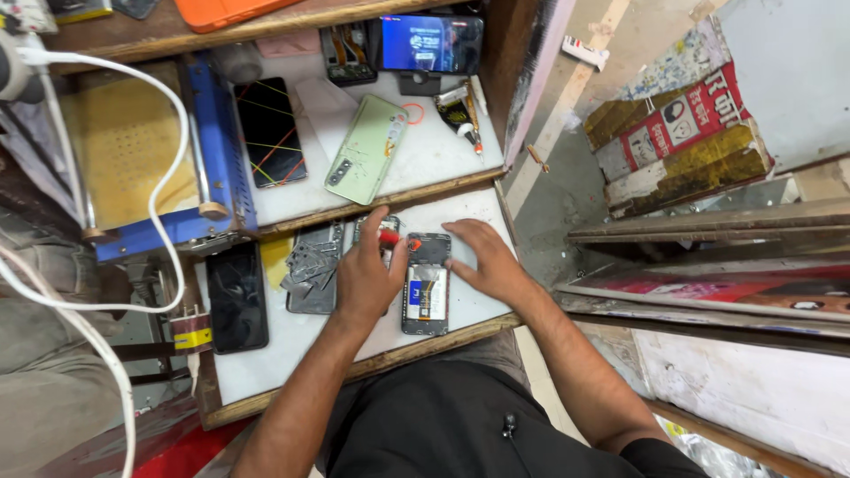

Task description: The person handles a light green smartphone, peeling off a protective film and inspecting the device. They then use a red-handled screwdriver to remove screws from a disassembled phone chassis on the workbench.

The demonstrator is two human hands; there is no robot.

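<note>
Hands: left hand lies flat near the front middle of the lower worktop, fingers loosely together and pointing away, pinching nothing that shows; right hand rests just beside it toward the right edge, fingers spread and pressed down on the surface.
Opened phone: lies between the two hands, back cover off, battery and board bare; the right hand touches its upper right side, the left hand lies along its left edge.
Progress: by the look of it, the back is already off and the insides exposed; nothing is lifted out yet, and reassembly is still to come.
Red-tipped part: sits at the left fingertips, partly hidden; what it is cannot be told.
Metal plates: grey loose pieces lie left of the left hand.
Dark phone: lies face up near the left edge.
Upper shelf: pale green phone lies back up at the middle, cracked black screen to its left, glue tube to its right, lit phone on a stand at the back.
Containers: no tray or box shows; everything lies loose.
</note>
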